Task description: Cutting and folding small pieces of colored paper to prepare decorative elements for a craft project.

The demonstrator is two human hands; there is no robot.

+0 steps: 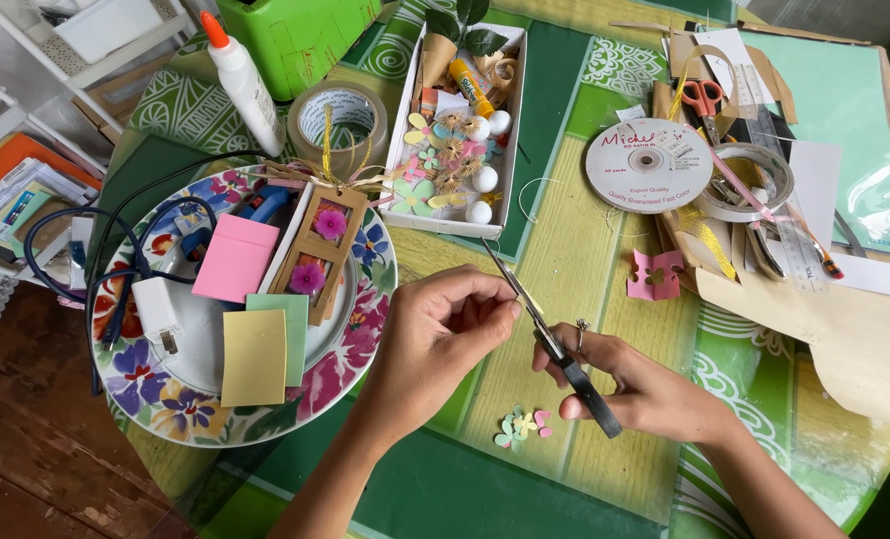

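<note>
My right hand (633, 384) grips a pair of long black tweezers (550, 334) that slant up to the left over the table. My left hand (443, 329) pinches something tiny between thumb and fingers against the tweezers' shaft; I cannot make out what it is. Just below both hands lie a few small paper flowers (522, 426), pale green, yellow and pink, on the green patterned tablecloth (565, 230).
A floral plate (350, 349) at left holds coloured paper pads, a charger with cable and a small flower frame. Behind are a white box of paper flowers and foam balls (460, 120), tape roll (340, 115), glue bottle (243, 85), ribbon spool (648, 165), scissors (702, 100), ruler, papers.
</note>
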